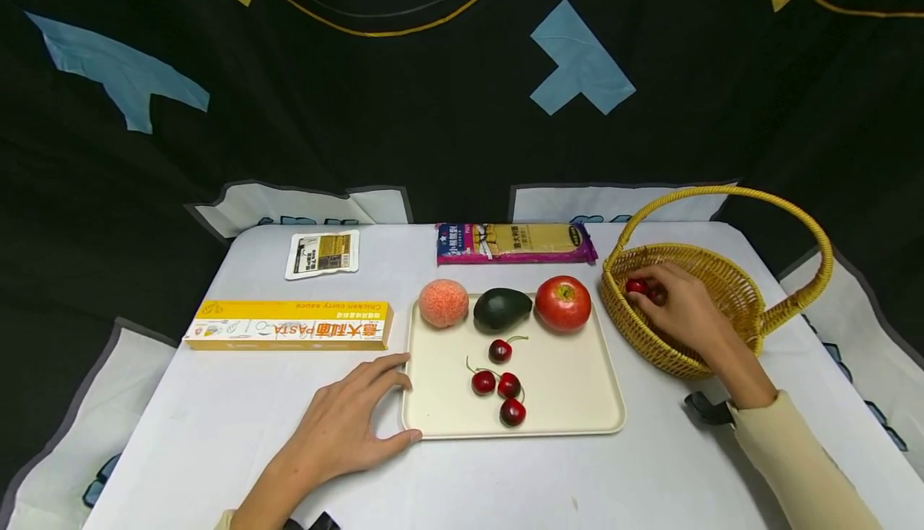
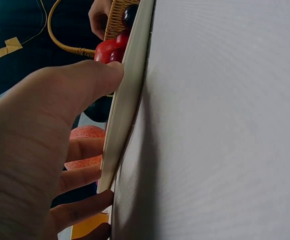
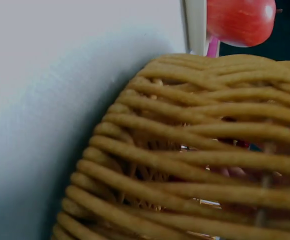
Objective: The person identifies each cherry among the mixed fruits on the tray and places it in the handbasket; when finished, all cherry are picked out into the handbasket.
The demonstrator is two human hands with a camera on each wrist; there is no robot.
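My right hand [image 1: 677,305] reaches into the yellow wicker basket [image 1: 628,329] and pinches a dark red cherry [image 1: 637,285] just inside its left rim. In the right wrist view the basket's woven wall [image 3: 185,135] hides most of that hand. My left hand [image 1: 346,422] touches the left edge and lower left corner of the cream tray [image 1: 577,402], thumb and fingers spread apart. On the tray lie several cherries [image 1: 512,412] with stems, a rough pink-orange round fruit [image 1: 443,303], a dark green avocado [image 1: 501,309] and a red apple [image 1: 563,304].
A yellow and white pasta box [image 1: 289,326] lies left of the tray. Behind it is a small white pouch [image 1: 322,254]. A pasta packet [image 1: 516,243] lies along the back of the white table [image 1: 520,474]. The basket's tall handle [image 1: 794,209] arches over its right side.
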